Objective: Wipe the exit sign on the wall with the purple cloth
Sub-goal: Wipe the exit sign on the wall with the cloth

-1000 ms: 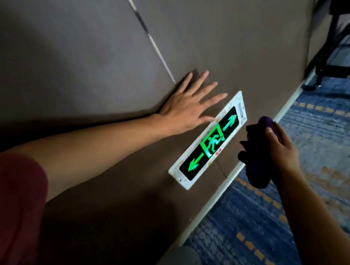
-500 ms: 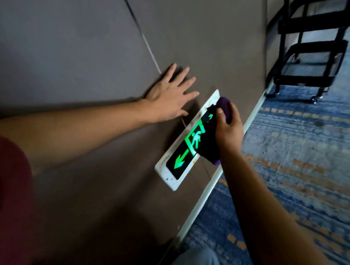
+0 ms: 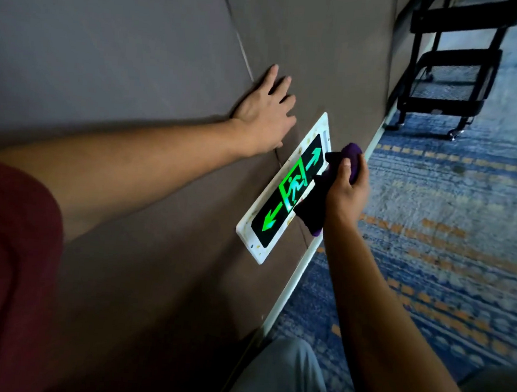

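Observation:
A white-framed exit sign (image 3: 276,211) with glowing green arrows and a running figure is mounted low on the brown wall (image 3: 138,65). My right hand (image 3: 344,191) grips a bunched purple cloth (image 3: 318,200), which lies against the sign's lower right edge and covers part of the frame there. Yellowish specks show on the white frame. My left hand (image 3: 264,112) rests flat on the wall just above and left of the sign, fingers spread.
A white skirting strip (image 3: 299,275) runs along the wall's foot beside blue patterned carpet (image 3: 447,239). A black wheeled metal cart (image 3: 449,71) stands on the carpet further along the wall. My knee in grey trousers (image 3: 281,378) is near the bottom.
The cloth was off the wall a second ago, then pressed over the sign's right arrow; now it has slid down to the sign's lower right edge, uncovering the arrow. The left hand stays on the wall.

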Tool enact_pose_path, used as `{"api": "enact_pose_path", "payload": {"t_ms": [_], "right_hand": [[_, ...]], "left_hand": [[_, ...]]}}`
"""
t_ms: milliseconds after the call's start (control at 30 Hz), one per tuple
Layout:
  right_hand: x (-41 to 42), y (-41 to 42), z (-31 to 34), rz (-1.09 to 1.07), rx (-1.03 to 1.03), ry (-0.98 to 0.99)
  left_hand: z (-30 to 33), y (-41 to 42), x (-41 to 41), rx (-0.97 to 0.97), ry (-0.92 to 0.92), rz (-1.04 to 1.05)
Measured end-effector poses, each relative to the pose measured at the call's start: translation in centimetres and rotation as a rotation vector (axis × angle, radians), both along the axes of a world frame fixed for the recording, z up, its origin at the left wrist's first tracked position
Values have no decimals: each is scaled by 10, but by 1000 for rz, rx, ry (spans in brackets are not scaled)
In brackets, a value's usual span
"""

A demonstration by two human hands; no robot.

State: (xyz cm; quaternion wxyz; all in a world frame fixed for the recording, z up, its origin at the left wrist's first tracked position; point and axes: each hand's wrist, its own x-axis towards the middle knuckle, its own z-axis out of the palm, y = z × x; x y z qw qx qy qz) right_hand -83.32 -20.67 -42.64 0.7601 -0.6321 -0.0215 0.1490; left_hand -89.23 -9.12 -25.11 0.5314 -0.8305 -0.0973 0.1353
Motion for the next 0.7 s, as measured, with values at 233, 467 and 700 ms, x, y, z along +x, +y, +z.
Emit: {"api": "enact_pose_path", "payload": {"t_ms": [233, 467, 700], "right_hand": [[-28, 18, -18, 160, 2, 62], [-19, 21, 1, 201, 4, -51], [-8, 21, -3, 145, 35, -1]], "left_hand": [[-7, 7, 8, -6, 17, -42], [-14, 7, 20, 3, 28, 1], [-15, 9, 22, 26, 18, 13]]}}
